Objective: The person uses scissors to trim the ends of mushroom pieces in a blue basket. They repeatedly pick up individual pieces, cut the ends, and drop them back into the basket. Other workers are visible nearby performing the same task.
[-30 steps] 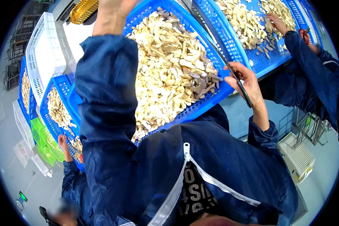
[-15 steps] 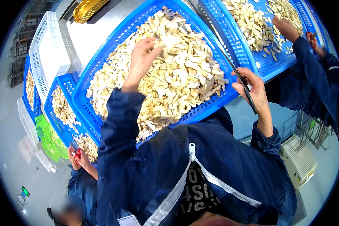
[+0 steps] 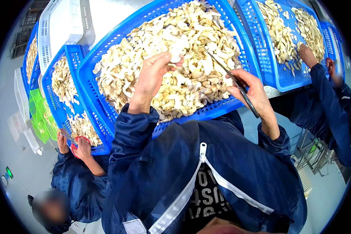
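A big blue perforated crate [image 3: 206, 115] in front of me holds a heap of pale sliced mushrooms [image 3: 191, 91]. Above the heap, my left hand [image 3: 152, 76] pinches a whitish mushroom slice [image 3: 176, 57] between thumb and fingers. My right hand [image 3: 253, 91], over the crate's near right edge, is closed on a long, thin, dark tool that looks like tweezers [image 3: 222, 67]. Its narrow tip points up and left over the slices, not far from the left hand. The tool's thicker back end sticks out below my palm.
To the left, a co-worker's hands [image 3: 80, 147] hold red-handled scissors by a smaller blue crate [image 3: 72, 54] of slices. On the right, another person's hand [image 3: 308, 55] reaches into a blue crate [image 3: 284, 82]. A white crate [image 3: 46, 39] and a green basket [image 3: 37, 113] stand farther left.
My left hand has come lower and right, now with a slice clearly in its fingers. The dark tool has tilted left, bringing its tip over the heap. The view has shifted a little.
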### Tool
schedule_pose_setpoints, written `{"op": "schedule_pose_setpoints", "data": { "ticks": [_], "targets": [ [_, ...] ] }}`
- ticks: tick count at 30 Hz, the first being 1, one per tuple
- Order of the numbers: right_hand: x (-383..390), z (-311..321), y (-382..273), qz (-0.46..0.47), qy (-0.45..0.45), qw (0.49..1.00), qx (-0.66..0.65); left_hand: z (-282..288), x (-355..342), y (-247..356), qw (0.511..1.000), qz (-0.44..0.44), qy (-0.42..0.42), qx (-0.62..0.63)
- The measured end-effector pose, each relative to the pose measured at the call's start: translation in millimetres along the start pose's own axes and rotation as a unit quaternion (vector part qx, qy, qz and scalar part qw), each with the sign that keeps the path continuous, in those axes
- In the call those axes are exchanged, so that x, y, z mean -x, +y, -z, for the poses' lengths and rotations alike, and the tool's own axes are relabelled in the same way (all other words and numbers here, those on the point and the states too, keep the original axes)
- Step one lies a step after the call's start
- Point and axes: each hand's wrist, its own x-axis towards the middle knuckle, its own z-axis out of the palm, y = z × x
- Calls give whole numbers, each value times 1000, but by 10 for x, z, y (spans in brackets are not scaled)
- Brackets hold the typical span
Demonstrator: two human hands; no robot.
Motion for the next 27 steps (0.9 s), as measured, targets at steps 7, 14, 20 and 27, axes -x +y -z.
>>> {"op": "schedule_pose_setpoints", "data": {
  "ticks": [7,14,20,27],
  "targets": [
    [-106,-313,-45,-61,-52,997,3,-98,251,-215,1000,20,22,-6],
    [-110,-318,-36,-62,-18,996,58,278,463,-296,916,-127,44,-378],
    [-125,-306,-117,-65,-26,993,91,1741,296,-551,646,-141,404,-632],
    [-222,-431,-131,-46,-39,997,55,465,299,-497,778,-128,181,-587]
  ]
}}
